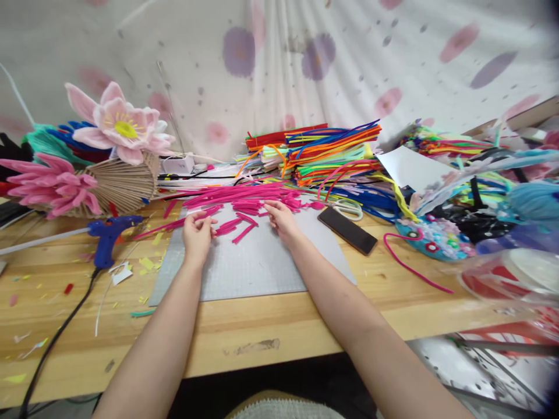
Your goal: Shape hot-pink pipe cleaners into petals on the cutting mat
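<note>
Over the left part of a grey cutting mat [271,267], my left hand [197,235] is closed with its fingertips curled together. Whatever it may hold is too small to make out. Beside it lie short cut pieces of magenta pipe cleaner [244,228]. My right hand [282,220] is also closed, thumb and finger pinched, at the right of those pieces; its contents cannot be made out. A bundle of long magenta pipe cleaners [236,195] stretches across the mat's far edge, behind both hands.
A blue glue gun [109,238] lies at the left, below a pink pipe-cleaner flower [124,125]. Right of the mat are a phone [347,230], scissors [349,208] and a decorated blue piece [432,238]. Stacked colourful pipe cleaners [332,151] stand behind.
</note>
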### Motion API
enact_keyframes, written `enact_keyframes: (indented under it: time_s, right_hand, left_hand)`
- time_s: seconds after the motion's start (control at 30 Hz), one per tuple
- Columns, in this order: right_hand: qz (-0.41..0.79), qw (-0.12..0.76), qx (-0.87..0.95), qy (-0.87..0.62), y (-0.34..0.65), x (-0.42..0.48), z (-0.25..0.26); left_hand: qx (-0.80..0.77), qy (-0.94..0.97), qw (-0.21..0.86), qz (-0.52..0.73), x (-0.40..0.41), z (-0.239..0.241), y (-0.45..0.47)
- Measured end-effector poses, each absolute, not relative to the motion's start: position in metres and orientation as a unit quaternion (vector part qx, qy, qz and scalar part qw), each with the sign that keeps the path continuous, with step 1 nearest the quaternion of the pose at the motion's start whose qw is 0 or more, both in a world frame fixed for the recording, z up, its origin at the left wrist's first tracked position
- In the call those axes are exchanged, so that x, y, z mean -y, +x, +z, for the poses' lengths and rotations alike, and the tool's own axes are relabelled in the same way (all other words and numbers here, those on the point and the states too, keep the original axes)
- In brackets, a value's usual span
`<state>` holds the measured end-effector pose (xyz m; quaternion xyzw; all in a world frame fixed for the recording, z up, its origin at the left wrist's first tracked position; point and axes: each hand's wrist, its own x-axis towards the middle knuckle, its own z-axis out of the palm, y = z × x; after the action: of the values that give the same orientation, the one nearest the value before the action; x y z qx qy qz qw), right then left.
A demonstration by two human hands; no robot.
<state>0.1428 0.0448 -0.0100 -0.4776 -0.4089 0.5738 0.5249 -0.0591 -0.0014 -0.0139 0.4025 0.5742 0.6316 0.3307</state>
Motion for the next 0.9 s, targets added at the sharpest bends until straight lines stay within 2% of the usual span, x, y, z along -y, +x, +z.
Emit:
enact_keyframes:
  time_s: [0.07, 0.13, 0.2, 0.27, 0.37, 0.43, 0.5, 0.77, 0.9]
  right_hand:
    - [0.484, 0.513, 0.469, -0.531, 0.146, -0.057, -0.006]
    - [0.355, 0.463, 0.558, -0.59, 0.148, -0.074, 0.003]
    - [0.21, 0.38, 0.667, -0.605, 0.147, -0.091, 0.013]
    - [0.087, 0.285, 0.755, -0.584, 0.143, -0.105, 0.022]
    - [-0.032, 0.136, 0.829, -0.541, 0.135, -0.12, 0.028]
    - [-0.072, 0.068, 0.842, -0.53, 0.132, -0.126, 0.028]
    - [-0.094, 0.038, 0.842, -0.53, 0.132, -0.128, 0.026]
    - [-0.106, 0.025, 0.85, -0.515, 0.137, -0.132, 0.021]
    - [-0.12, 0.054, 0.87, -0.475, 0.142, -0.136, 0.031]
  left_hand:
    - [-0.601, 0.471, 0.27, 0.587, 0.004, -0.014, -0.056]
    - [-0.606, 0.579, 0.185, 0.514, 0.008, -0.013, -0.05]
    - [-0.569, 0.693, 0.133, 0.422, 0.013, -0.012, -0.043]
    - [-0.525, 0.769, 0.126, 0.343, 0.015, -0.012, -0.037]
    - [-0.511, 0.795, 0.122, 0.304, 0.012, -0.017, -0.035]
    - [-0.538, 0.772, 0.118, 0.318, 0.007, -0.021, -0.039]
    - [-0.568, 0.743, 0.115, 0.335, 0.003, -0.024, -0.043]
    - [-0.575, 0.715, 0.08, 0.389, 0.005, -0.018, -0.042]
    - [-0.603, 0.68, 0.06, 0.412, 0.004, -0.017, -0.044]
